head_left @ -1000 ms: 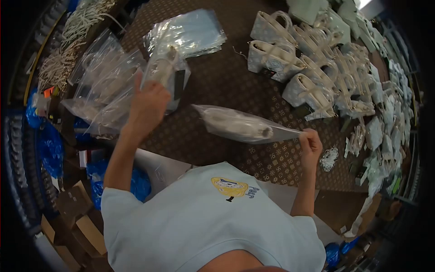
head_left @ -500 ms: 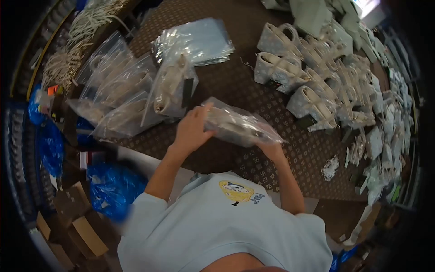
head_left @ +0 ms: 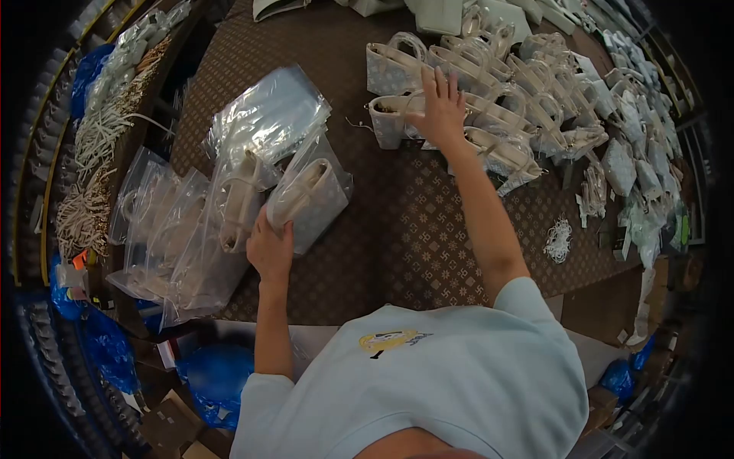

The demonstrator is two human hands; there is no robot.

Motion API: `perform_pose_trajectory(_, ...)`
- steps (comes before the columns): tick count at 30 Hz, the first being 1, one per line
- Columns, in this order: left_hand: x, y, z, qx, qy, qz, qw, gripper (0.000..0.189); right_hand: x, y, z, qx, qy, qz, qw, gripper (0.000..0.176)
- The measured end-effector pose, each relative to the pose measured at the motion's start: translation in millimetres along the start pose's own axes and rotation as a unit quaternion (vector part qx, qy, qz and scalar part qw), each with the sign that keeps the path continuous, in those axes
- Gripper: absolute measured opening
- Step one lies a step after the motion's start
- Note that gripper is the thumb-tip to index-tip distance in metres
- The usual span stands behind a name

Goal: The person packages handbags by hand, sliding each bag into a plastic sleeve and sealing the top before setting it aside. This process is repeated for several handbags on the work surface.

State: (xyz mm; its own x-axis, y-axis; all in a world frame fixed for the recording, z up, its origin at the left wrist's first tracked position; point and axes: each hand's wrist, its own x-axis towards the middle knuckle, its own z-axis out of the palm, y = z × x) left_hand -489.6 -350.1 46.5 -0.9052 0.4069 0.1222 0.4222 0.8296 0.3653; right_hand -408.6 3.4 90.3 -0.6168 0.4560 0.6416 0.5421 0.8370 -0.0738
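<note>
My left hand (head_left: 271, 251) is closed on the near left edge of a pale handbag (head_left: 315, 205) in a clear plastic bag. That handbag stands at the right end of a row of bagged handbags (head_left: 180, 237). My right hand (head_left: 443, 111) reaches over the group of unbagged handbags on the far right side of the table. Its fingers are spread, right at the front handbag (head_left: 388, 126), which has a small looped handle and a pale patterned side. My palm hides part of it.
A stack of flat clear plastic bags (head_left: 271, 111) lies behind the bagged row. Bundles of cords (head_left: 99, 153) line the left edge. A small white tangle of string (head_left: 559, 240) rests on the brown patterned table (head_left: 382, 245). Blue plastic sacks (head_left: 218, 382) sit below it.
The bagged handbag has gone from in front of me to the right end of the bagged row, left hand on it. My right hand has let go and moved out to the unbagged handbags.
</note>
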Motion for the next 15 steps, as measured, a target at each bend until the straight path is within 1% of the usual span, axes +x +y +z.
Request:
perform_pose_trajectory(1,-3.0,7.5,-3.2,-0.017,0.041,0.014,0.999,0.063,6.8,23.0,10.9,-0.004,-0.002,0.004,1.000,0.070)
perform_pose_trajectory(2,-5.8,15.5,-7.6,-0.034,0.084,0.026,0.996,0.060,11.5,44.4,24.8,0.079,-0.136,0.035,0.987,0.061)
perform_pose_trajectory(3,-10.2,23.2,-15.4,-0.034,0.085,0.029,0.995,0.060,15.6,53.8,32.3,0.163,-0.264,0.063,0.949,0.052)
perform_pose_trajectory(4,-15.9,31.9,-24.4,-0.007,0.194,0.108,0.975,0.060,19.1,51.9,30.9,0.163,-0.259,0.062,0.950,0.052)
perform_pose_trajectory(5,-20.7,40.9,-28.8,0.020,0.297,0.183,0.937,0.060,19.0,45.6,25.9,0.122,-0.287,0.072,0.947,0.043)
perform_pose_trajectory(6,-26.8,48.8,-29.2,0.021,0.295,0.179,0.938,0.060,12.7,37.2,19.2,0.081,-0.320,0.081,0.941,0.036)
perform_pose_trajectory(7,-35.3,56.3,-28.9,-0.050,0.200,0.258,0.944,0.065,3.0,25.8,8.7,0.083,-0.296,0.069,0.949,0.029)
perform_pose_trajectory(8,-43.3,65.4,-25.9,-0.121,0.105,0.330,0.930,0.069,-10.2,20.7,6.7,0.084,-0.301,0.065,0.948,0.029)
perform_pose_trajectory(9,-53.4,74.1,-10.3,-0.215,-0.021,0.275,0.937,0.072,-24.4,15.7,7.1,0.202,-0.305,0.143,0.920,0.028)
perform_pose_trajectory(10,-63.2,80.9,11.5,-0.305,-0.145,0.211,0.918,0.076,-37.8,10.7,4.5,0.314,-0.303,0.220,0.872,0.028)
perform_pose_trajectory(11,-66.9,88.4,28.5,-0.303,-0.147,0.206,0.919,0.076,-51.4,4.7,-6.2,0.315,-0.308,0.221,0.870,0.028)
perform_pose_trajectory(12,-62.6,97.8,46.0,-0.439,-0.293,0.002,0.849,0.079,-63.4,-1.0,-21.1,0.491,-0.277,0.358,0.744,0.028)
perform_pose_trajectory(13,-55.9,104.2,61.0,-0.538,-0.414,-0.201,0.706,0.082,-76.5,-4.5,-34.5,0.631,-0.225,0.473,0.572,0.029)
perform_pose_trajectory(14,-50.7,105.0,73.5,-0.538,-0.419,-0.204,0.702,0.082,-99.0,-5.9,-39.6,0.684,-0.193,0.495,0.500,0.028)
perform_pose_trajectory(15,-44.9,105.3,85.4,-0.585,-0.444,-0.290,0.614,0.083,-124.7,-7.2,-41.3,0.730,-0.158,0.512,0.425,0.028)
